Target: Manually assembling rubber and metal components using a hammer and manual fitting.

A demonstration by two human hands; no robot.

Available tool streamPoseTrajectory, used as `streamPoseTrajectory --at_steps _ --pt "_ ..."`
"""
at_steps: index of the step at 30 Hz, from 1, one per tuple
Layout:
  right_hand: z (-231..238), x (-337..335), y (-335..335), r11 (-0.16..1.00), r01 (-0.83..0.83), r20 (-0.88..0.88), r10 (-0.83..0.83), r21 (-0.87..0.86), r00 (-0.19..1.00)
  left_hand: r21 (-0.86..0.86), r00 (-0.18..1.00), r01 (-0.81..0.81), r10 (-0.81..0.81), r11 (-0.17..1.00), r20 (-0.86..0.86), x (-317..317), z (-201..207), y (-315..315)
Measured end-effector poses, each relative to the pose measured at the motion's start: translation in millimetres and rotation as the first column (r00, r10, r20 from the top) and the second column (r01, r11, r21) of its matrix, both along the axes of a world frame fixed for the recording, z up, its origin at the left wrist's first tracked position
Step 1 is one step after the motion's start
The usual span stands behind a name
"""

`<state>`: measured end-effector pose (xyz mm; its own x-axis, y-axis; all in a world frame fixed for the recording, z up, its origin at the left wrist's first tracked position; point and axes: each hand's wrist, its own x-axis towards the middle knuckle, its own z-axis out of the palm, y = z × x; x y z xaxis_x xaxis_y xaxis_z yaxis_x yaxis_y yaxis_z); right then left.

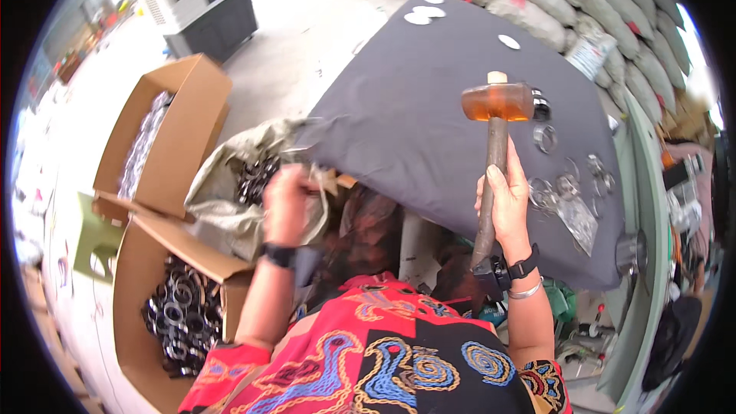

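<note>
Mallet (497,102): translucent amber head, barrel-shaped and smooth; round brown handle with a woody grain, its pale end protruding above the head. Position: upright, raised over the right-hand part of the table. Right hand (507,198) grasps the handle partway down, fingers wrapped round it, thumb along the shaft.

Left hand (286,193): motion-blurred, by the table's near-left corner, at the sack; cannot tell whether it grips anything.

Table (399,123): covered in matte dark-grey cloth, lightly creased. On it, right of the mallet, shiny metal rings (545,138) and a crinkled clear bag (578,224); at the far end, flat white discs (418,18).

Containers: pale woven sack (218,169), mouth open, dark glossy pieces (257,178) inside. Lower cardboard box (188,245), flaps open: jumbled black and silvery rings (182,310). Upper cardboard box (184,134): clear plastic-wrapped contents (146,142).
</note>
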<state>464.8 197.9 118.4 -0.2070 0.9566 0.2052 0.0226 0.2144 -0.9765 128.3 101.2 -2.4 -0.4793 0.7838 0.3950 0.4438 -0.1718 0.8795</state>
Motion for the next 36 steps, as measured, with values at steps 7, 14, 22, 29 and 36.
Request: streamPoseTrajectory --at_steps 7,14,22,29,36 --pt "-30.8 100.1 -1.6 0.887 0.458 -0.184 -0.460 -0.058 0.868 0.313 0.461 -0.604 0.001 0.733 0.887 -298.4 -47.6 -198.8" --pt "-64.0 137.7 -1.4 0.860 0.503 -0.325 -0.502 -0.089 0.801 0.068 0.280 -0.534 0.100 0.842 0.955 -231.5 0.3 -114.0" --pt "-61.7 135.2 -5.9 0.889 0.458 -0.221 -0.447 0.002 0.867 -0.088 0.905 0.423 -0.426 0.902 -0.015 78.0 117.1 243.2" --pt "-59.7 135.9 -5.9 0.858 0.506 -0.253 -0.511 -0.092 0.821 -0.287 0.454 0.361 -0.436 0.887 -0.777 261.1 104.1 436.1" --pt "-65.2 139.9 -4.1 0.869 0.494 -0.228 -0.486 -0.025 0.844 -0.537 0.221 0.263 -0.591 0.802 -0.775 301.1 84.9 488.8"
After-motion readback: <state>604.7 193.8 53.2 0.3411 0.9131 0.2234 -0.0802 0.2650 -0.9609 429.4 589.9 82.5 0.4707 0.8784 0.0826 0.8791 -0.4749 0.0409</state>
